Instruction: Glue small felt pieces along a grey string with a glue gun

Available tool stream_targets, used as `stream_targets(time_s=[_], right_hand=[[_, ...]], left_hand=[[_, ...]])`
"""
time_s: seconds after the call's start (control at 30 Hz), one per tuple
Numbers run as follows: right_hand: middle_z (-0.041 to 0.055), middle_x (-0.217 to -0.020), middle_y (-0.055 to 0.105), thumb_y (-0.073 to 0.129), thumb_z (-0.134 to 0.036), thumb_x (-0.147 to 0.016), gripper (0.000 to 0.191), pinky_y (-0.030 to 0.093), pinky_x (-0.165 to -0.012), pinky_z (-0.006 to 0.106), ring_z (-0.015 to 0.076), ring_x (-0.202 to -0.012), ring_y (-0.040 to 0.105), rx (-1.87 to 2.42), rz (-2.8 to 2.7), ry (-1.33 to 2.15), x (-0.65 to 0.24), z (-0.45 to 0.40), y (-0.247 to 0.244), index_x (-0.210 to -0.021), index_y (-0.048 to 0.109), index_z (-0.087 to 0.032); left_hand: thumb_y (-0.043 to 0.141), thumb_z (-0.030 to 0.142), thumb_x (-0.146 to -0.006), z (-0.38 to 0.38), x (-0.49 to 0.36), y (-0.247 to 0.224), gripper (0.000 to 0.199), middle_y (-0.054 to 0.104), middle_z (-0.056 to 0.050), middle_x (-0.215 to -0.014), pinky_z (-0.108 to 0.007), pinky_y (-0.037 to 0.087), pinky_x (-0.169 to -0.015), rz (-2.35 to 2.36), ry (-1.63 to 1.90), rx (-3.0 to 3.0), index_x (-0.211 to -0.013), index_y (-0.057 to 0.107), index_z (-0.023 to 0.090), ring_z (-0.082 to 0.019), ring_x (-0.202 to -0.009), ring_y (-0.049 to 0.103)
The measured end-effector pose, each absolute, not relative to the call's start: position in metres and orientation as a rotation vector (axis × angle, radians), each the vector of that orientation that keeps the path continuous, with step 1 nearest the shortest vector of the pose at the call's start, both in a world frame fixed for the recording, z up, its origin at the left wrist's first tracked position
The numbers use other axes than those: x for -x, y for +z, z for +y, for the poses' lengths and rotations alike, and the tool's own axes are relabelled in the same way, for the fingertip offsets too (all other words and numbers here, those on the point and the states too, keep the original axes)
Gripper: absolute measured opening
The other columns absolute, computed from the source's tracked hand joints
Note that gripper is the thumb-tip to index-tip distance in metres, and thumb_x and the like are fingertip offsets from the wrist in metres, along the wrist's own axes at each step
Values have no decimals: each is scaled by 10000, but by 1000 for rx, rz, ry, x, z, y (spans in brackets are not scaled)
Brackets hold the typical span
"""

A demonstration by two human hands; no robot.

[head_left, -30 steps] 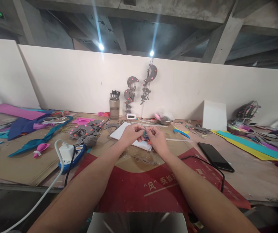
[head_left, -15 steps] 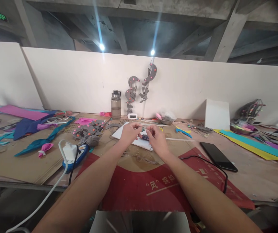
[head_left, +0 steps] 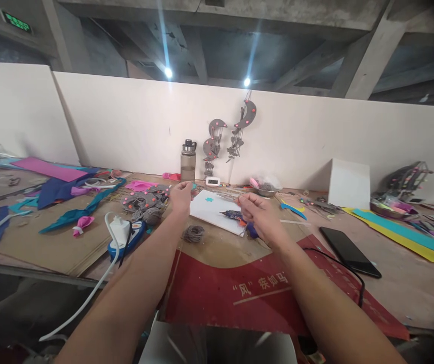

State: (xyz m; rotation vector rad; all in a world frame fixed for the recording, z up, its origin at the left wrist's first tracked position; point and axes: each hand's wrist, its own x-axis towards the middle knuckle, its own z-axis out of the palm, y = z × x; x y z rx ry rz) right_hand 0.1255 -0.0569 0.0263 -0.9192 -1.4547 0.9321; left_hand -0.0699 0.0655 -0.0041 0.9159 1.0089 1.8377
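My left hand (head_left: pixel 181 196) is closed in a pinch left of the white board, with a small teal piece (head_left: pixel 193 186) at its fingertips. My right hand (head_left: pixel 257 210) is also closed, above the board's right side; what its fingers hold, if anything, is too small to name. On the white board (head_left: pixel 202 212) lies a teal flower-shaped piece (head_left: pixel 209 199). A dark blue glue gun (head_left: pixel 232 215) with an orange part rests on the board's right part, just below my right fingers. A coil of grey cord (head_left: pixel 194 233) lies in front of the board.
A bottle (head_left: pixel 188 164) and a small clock (head_left: pixel 213 181) stand by the partition. Grey moon ornaments (head_left: pixel 246 115) hang there. A phone (head_left: pixel 349 252) lies right; a blue power strip (head_left: pixel 133 236) with a charger sits left, its white cable crossing the table edge.
My hands have moved apart, the left one to the left and the right one to the right. The flower-shaped piece, glue gun and cord coil now show more clearly. The view has shifted slightly.
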Motion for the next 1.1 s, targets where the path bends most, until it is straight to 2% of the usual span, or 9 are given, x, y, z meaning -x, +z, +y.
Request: stream_targets(time_s=[0.13, 0.27, 0.33, 0.43, 0.53, 0.67, 0.77, 0.9, 1.1], right_hand=[[-47, -585, 343, 644, -344, -779, 171, 237, -457, 204, 67, -512, 284, 599, -1434, 1070, -142, -73, 49, -749, 579, -189], [-30, -601, 399, 600, -316, -816, 133, 261, -421, 190, 71, -505, 341, 447, -1645, 1175, -161, -88, 59, -775, 591, -190], [-11, -651, 482, 594, -334, -817, 149, 258, -387, 175, 68, -489, 386, 485, -1871, 1345, -163, -93, 59, -849, 606, -188], [48, -854, 616, 590, -395, -811, 284, 398, -490, 204, 101, -621, 531, 726, -2275, 1494, -155, -94, 58, -997, 617, -183], [35, -896, 648, 516, -447, -845, 306, 435, -662, 238, 129, -751, 571, 1061, -2402, 1013, -143, -84, 52, -945, 647, -190], [44, -752, 647, 389, -433, -901, 373, 381, -621, 250, 147, -682, 568, 1553, -2118, 232, -144, -61, 39, -819, 639, -168], [94, -814, 672, 382, -404, -902, 371, 374, -656, 273, 187, -761, 596, 1871, -1998, -110, -154, -45, 30, -835, 649, -155], [148, -878, 683, 462, -469, -849, 402, 402, -703, 297, 242, -846, 623, 2182, -2129, -33, -164, -29, 14, -827, 678, -131], [103, -781, 688, 659, -361, -704, 251, 420, -613, 257, 214, -755, 639, 1987, -1910, 306, -166, -13, -17, -845, 669, -154]], left_hand=[[663, 251, -673, 72, 87, -2, 179, 582, 1, -649, -155, 310, -404, 900, 1939, -654, -782, 582, 135, -74, -520, 570], [675, 227, -685, 76, 94, -1, 180, 609, -8, -688, -148, 349, -429, 767, 1991, -531, -806, 574, 139, -63, -540, 570], [683, 205, -686, 74, 92, 1, 159, 596, 2, -664, -145, 346, -425, 658, 1969, -529, -773, 567, 139, -55, -523, 556], [696, 195, -687, 68, 84, 5, 155, 600, 11, -666, -142, 320, -401, 540, 1898, -560, -755, 568, 140, -38, -483, 523], [708, 197, -684, 59, 72, 9, 159, 609, 21, -680, -142, 303, -379, 493, 1805, -665, -774, 587, 146, -20, -439, 477], [721, 187, -673, 50, 56, 10, 163, 580, 25, -621, -138, 334, -389, 454, 1683, -794, -785, 615, 134, -41, -480, 521], [726, 162, -673, 47, 47, 9, 146, 597, 5, -632, -148, 419, -460, 435, 1620, -831, -772, 630, 115, -59, -538, 565], [709, 124, -692, 47, 43, 7, 112, 620, -15, -650, -166, 485, -549, 419, 1566, -845, -779, 641, 106, -72, -585, 595], [706, 88, -681, 42, 43, 10, 129, 639, -33, -678, -193, 509, -613, 446, 1549, -843, -783, 630, 107, -84, -618, 614]])
